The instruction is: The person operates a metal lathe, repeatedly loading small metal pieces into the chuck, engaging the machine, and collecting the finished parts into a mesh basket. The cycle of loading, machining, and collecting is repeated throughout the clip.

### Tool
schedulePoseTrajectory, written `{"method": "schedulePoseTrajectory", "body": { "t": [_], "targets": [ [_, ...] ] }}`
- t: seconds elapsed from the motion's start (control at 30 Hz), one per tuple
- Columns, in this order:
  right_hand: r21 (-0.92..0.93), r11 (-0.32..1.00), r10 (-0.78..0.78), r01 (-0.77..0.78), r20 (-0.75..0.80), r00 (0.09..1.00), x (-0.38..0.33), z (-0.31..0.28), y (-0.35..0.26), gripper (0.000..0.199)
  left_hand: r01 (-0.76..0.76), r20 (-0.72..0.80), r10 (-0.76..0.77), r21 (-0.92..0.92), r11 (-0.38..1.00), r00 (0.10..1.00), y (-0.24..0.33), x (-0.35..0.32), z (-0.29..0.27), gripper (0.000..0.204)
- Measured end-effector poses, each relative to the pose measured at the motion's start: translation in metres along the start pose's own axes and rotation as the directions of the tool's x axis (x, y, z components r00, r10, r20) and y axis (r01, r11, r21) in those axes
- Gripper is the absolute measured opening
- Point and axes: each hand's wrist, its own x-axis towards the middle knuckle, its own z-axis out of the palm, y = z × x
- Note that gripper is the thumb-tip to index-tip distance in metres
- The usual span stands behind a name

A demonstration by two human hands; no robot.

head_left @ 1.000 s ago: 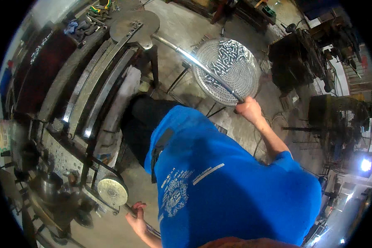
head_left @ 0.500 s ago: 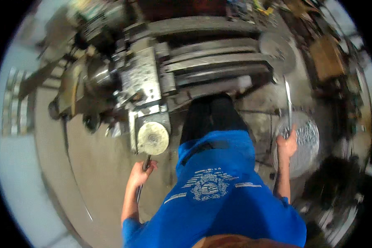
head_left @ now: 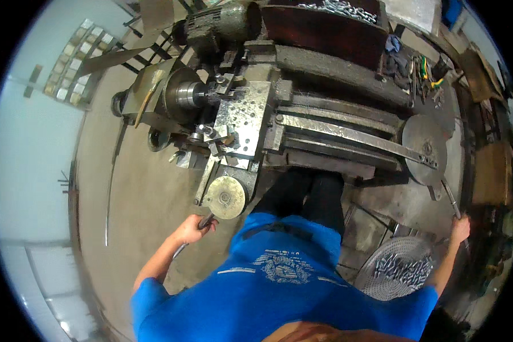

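Stood at the lathe [head_left: 302,102], facing its front, arms spread wide.

L hand [head_left: 195,229]: fingers [head_left: 210,227] curled shut round a dark handle [head_left: 205,221], just below the round brass-coloured handwheel [head_left: 226,197] on the carriage front. The handle ran down past my palm toward the floor; couldn't tell what it joined to.

R hand [head_left: 459,228]: out at the far right end of the machine, fingers wrapped round a thin metal rod [head_left: 450,200] that sloped up toward the big round grey disc [head_left: 423,149]. Grip looked closed, but small & near the picture's rim, so not certain how tight.

Round perforated metal tray [head_left: 397,268], w/ a heap of small metal parts in it, sat just below & inside my R arm. Tools lay on the table [head_left: 422,74] behind the machine, top right.

Risks, my judgement:
- Both arms stretched well apart, body close to the carriage: loose shirt front [head_left: 279,273] near the handwheel, could snag if anything turned.
- Rod was long & held by one end only: a slip could swing it into the tray & scatter the parts.
- L grip low on the handle: poor leverage, hand could slide off toward the wheel.
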Motion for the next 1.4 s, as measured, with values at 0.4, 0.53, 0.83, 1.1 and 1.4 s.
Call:
{"method": "schedulePoseTrajectory", "body": {
  "t": [0.4,0.53,0.83,1.1,1.4],
  "targets": [
    [-0.146,0.985,0.025,-0.09,-0.399,0.917,0.017,0.027,-0.03,0.056,0.046,0.302,0.104,-0.452,0.891,0.948,-0.013,0.007,-0.048,0.042],
    [0.288,0.955,0.102,-0.07,-0.1,0.99,-0.088,-0.041,-0.097,0.066,0.035,-0.266,-0.089,-0.201,0.979,0.96,-0.077,0.063,-0.109,0.044],
    [0.609,0.784,-0.093,0.121,-0.077,0.993,-0.195,-0.075,-0.175,0.043,0.374,-0.616,0.034,0.52,0.768,0.787,-0.207,0.198,-0.18,0.033],
    [0.594,0.783,-0.237,0.186,0.008,0.971,-0.159,-0.174,-0.255,0.036,0.413,-0.923,-0.084,0.086,0.907,0.376,-0.242,0.251,-0.109,0.032],
    [0.713,0.176,-0.668,0.678,-0.419,0.614,-0.093,-0.332,-0.47,0.039,0.38,-0.609,0.054,0.559,0.737,0.791,-0.221,0.173,-0.168,0.029]
  ]
}}
